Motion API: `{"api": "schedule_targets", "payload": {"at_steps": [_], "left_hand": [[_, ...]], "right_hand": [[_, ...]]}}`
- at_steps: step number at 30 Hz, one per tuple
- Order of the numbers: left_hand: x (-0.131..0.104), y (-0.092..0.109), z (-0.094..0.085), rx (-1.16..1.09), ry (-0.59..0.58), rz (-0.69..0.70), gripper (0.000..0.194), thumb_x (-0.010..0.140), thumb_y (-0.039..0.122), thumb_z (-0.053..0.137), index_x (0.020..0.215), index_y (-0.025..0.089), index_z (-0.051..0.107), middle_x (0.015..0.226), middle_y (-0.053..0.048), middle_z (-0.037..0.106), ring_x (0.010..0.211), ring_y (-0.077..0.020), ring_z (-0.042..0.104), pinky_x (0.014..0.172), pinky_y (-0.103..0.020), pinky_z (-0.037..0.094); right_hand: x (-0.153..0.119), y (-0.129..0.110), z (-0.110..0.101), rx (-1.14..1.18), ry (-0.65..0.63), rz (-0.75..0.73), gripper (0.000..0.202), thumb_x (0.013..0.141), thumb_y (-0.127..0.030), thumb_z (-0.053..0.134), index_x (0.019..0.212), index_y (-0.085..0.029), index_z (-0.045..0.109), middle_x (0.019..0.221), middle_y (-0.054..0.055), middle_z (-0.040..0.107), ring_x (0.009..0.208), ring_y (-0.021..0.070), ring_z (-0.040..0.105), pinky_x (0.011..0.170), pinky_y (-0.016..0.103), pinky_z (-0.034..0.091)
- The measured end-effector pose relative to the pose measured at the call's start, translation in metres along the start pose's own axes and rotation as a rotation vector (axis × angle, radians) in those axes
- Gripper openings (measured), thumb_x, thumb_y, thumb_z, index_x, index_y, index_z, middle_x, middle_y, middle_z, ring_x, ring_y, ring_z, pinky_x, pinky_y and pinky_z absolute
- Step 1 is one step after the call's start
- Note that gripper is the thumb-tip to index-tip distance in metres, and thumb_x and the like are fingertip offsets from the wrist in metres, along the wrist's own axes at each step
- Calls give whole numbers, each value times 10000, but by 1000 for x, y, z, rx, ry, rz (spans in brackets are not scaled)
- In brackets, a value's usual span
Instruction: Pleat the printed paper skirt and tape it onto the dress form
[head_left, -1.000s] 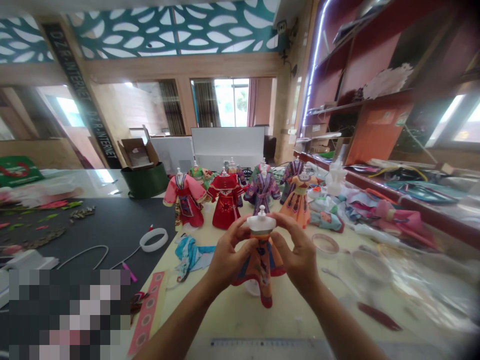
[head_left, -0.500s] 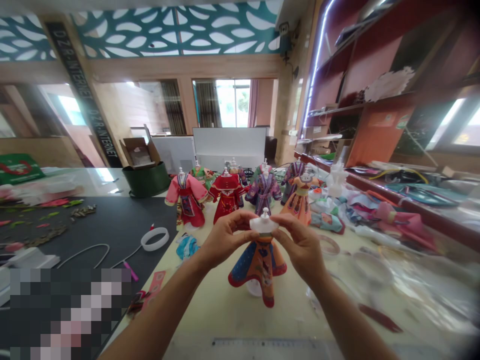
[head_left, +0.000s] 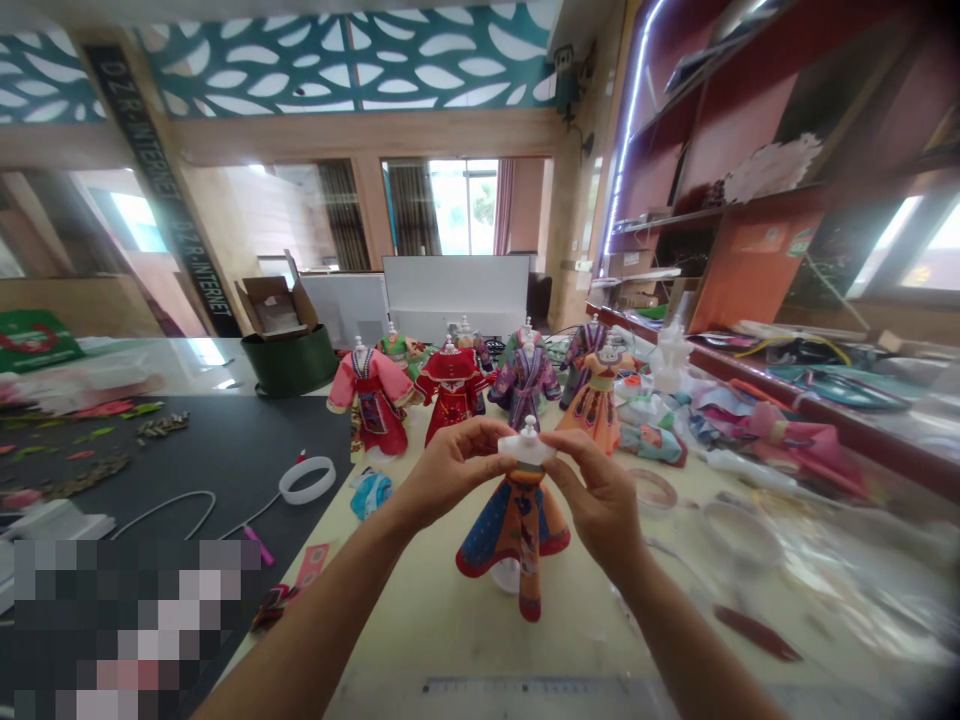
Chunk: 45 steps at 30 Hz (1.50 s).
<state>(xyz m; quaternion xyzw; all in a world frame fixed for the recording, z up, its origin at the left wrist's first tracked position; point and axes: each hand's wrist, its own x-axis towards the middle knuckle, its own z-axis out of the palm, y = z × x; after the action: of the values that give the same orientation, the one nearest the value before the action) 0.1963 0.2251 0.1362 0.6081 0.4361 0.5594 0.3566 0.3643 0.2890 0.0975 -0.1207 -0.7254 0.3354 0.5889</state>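
Observation:
In front of me a small white mannequin (head_left: 528, 450) stands upright on a round clear base (head_left: 506, 575). It wears a doll dress (head_left: 521, 530) in orange and blue with red hems; a long front panel hangs down its middle. My left hand (head_left: 461, 465) pinches the top edge of the dress at the mannequin's left-hand side in view, thumb in front. On the opposite side my right hand (head_left: 596, 490) pinches the same edge, its thumb near the greenish band. The fingertips behind the shoulders are hidden.
Behind stand several dressed mannequins, among them a red dress (head_left: 450, 395) and a pink one (head_left: 369, 400). Fabric pieces (head_left: 795, 435) and tape rolls (head_left: 656, 488) lie right. A ruler (head_left: 517, 687) lies at the front; a white ring (head_left: 307, 481) is left.
The dress's front panel hangs straighter and narrower than before. Both hands keep their hold at the top, almost unmoved; the view has shifted slightly.

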Motion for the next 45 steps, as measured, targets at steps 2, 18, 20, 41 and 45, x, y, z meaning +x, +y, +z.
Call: {"api": "schedule_targets", "payload": {"at_steps": [2,18,20,41,45], "left_hand": [[-1,-1,-1,-18,-11,-9,248,744,231,694,979,173,640,914,-32,668,869,-155,619,780,-280,492],[0,-11,4,-94,100,6,443,772,282,667,1181,167,542,869,-40,711,880,-182,652,794,-288,491],[-3,-12,4,-121,125,-9,587,785,304,654,1301,160,414,896,-54,715,911,-197,652,816,-301,485],[-29,-38,17,124,178,-21,379,731,220,688,1095,165,601,1121,-100,667,1034,-238,611,950,-408,444],[-29,-41,18,132,187,-19,301,737,218,675,1033,176,644,1050,-73,696,997,-222,626,925,-376,462]], "right_hand": [[0,0,1,-15,10,-4,164,877,-165,567,1017,-225,630,965,30,626,907,189,593,850,340,451],[-2,2,5,-80,84,-7,227,872,-168,566,1081,-242,617,988,32,635,912,195,598,850,357,462],[-3,1,6,-96,108,6,277,867,-178,574,1136,-241,583,989,37,641,906,200,604,858,371,465],[-24,7,2,-77,-20,87,279,875,-251,554,1150,-200,562,1028,66,626,945,216,596,850,366,497],[-29,13,6,-156,-38,33,262,813,-182,594,1073,-208,582,1013,49,624,935,212,588,852,345,481]]}}
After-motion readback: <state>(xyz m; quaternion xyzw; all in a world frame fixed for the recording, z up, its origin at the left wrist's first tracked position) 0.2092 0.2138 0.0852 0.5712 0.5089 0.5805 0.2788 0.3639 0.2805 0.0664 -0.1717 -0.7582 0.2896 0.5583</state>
